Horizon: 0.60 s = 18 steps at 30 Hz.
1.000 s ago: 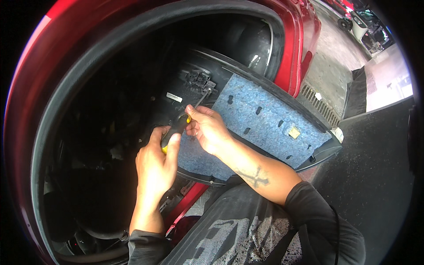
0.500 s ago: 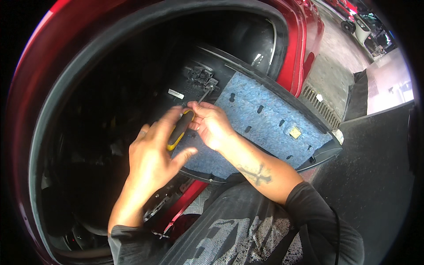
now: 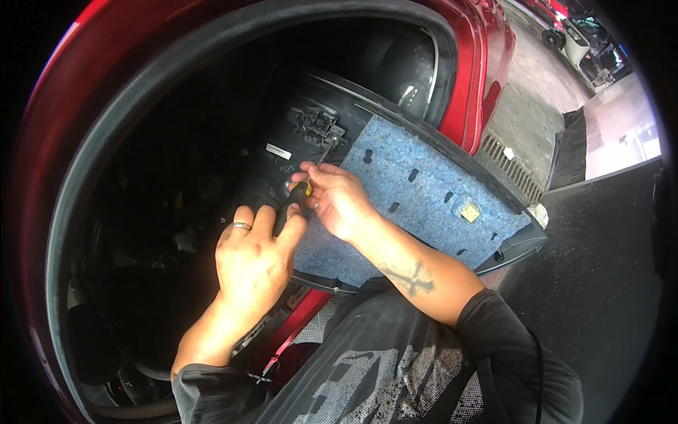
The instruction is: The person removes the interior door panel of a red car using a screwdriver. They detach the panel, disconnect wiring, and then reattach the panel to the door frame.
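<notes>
My left hand [image 3: 256,247] is closed around the dark and yellow handle of a screwdriver [image 3: 302,189]. The fingers of my right hand [image 3: 340,201] pinch the tool where its shaft meets the handle. From there the metal shaft slants up to the edge of a black mechanism [image 3: 319,124], and its tip meets the lower right part of that piece. The mechanism sits on the back of a dark trim panel [image 3: 521,242], which is partly covered with blue felt padding [image 3: 431,187]. How the tip engages is too small to make out.
Behind the panel is a red car's door opening with a dark rubber seal [image 3: 60,212]. A white label [image 3: 278,151] lies left of the mechanism, and a yellow foam square [image 3: 470,212] is on the felt. A floor grate [image 3: 512,166] runs at the right.
My left hand has closed from spread fingers onto the screwdriver's handle, and the handle has turned. My right hand stays in nearly the same place on the tool.
</notes>
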Tool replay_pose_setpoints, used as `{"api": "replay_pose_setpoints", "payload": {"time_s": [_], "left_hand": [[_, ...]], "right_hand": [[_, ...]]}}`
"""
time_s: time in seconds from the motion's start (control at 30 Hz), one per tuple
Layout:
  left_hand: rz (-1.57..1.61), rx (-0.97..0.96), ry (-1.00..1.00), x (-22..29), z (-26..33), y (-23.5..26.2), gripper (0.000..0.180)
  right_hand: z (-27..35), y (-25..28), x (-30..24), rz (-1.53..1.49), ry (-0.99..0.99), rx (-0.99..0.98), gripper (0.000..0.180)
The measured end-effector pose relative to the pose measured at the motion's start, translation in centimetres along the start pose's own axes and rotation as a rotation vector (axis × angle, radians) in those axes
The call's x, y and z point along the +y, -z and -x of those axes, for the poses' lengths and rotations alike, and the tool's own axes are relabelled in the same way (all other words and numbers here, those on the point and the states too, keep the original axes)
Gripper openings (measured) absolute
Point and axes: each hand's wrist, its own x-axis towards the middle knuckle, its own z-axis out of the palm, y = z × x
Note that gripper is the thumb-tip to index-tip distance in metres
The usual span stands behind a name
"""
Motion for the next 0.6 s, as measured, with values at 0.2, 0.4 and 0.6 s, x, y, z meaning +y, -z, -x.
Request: {"api": "replay_pose_setpoints", "payload": {"time_s": [0.2, 0.4, 0.6], "left_hand": [[-0.104, -0.006, -0.182, -1.1, -0.6, 0.3, 0.056], [0.568, -0.199, 0.463, -0.2, 1.6, 0.6, 0.072], [0.291, -0.038, 0.417, 1.9, 1.1, -1.4, 0.033]], "right_hand": [[0.0, 0.1, -0.5, -0.07, 0.0, 0.025, 0.02], [-0.4, 0.6, 0.7, -0.042, 0.008, -0.02, 0.018], [-0.3, 1.0, 0.9, -0.077, 0.013, -0.052, 0.019]]}}
